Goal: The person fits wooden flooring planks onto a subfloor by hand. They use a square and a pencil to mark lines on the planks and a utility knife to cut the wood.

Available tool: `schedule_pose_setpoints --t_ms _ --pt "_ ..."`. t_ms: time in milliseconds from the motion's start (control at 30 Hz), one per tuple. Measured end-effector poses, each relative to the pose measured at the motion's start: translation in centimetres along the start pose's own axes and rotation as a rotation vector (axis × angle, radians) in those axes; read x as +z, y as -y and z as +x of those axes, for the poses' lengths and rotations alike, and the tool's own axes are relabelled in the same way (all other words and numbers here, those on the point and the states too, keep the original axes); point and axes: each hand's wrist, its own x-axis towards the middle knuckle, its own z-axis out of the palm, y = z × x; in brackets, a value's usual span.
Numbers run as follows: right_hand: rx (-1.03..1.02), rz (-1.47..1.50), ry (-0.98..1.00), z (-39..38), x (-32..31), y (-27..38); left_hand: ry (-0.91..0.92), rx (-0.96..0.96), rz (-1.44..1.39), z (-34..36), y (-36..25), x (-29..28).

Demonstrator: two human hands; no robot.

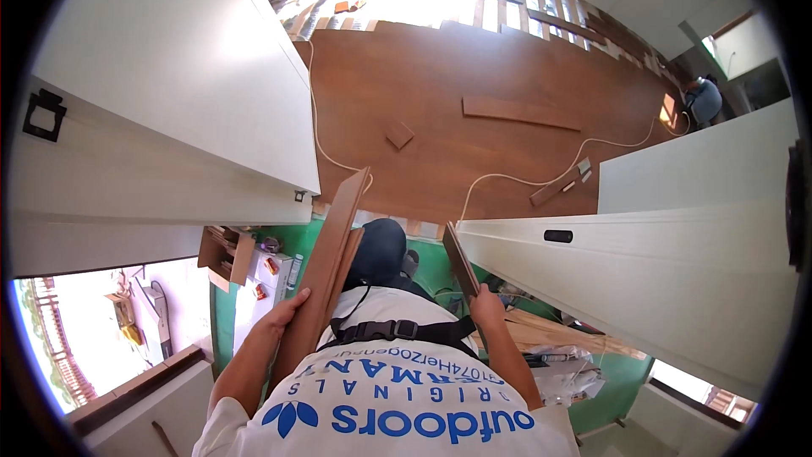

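Note:
My left hand grips a stack of long brown floorboards, held at a slant beside my left leg. My right hand holds a darker narrow board by its lower part, at my right side near the white doorway edge. My jeans-clad knee shows between the two sets of boards. A white shirt and a black belt fill the lower middle of the view.
A white door stands left, a white jamb right. Ahead, brown flooring holds a loose plank, a square offcut and a cord. A person crouches far right. An open carton sits low left.

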Motion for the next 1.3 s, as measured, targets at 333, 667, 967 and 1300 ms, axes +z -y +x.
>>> schedule_pose_setpoints --t_ms 333,667,967,1300 --pt "0.058 0.035 0.017 3.3 -1.2 -1.2 0.102 -0.022 0.157 1.3 -13.0 5.0" --pt "0.036 0.124 0.014 18.0 4.1 0.4 0.244 -0.064 0.095 12.7 -27.7 4.8" --pt "0.217 0.097 0.205 28.5 -17.7 17.1 0.264 -0.098 -0.013 15.4 -47.7 1.1" --pt "0.187 0.065 0.067 44.0 -33.0 30.3 0.167 -0.007 -0.191 18.2 -62.5 1.8"
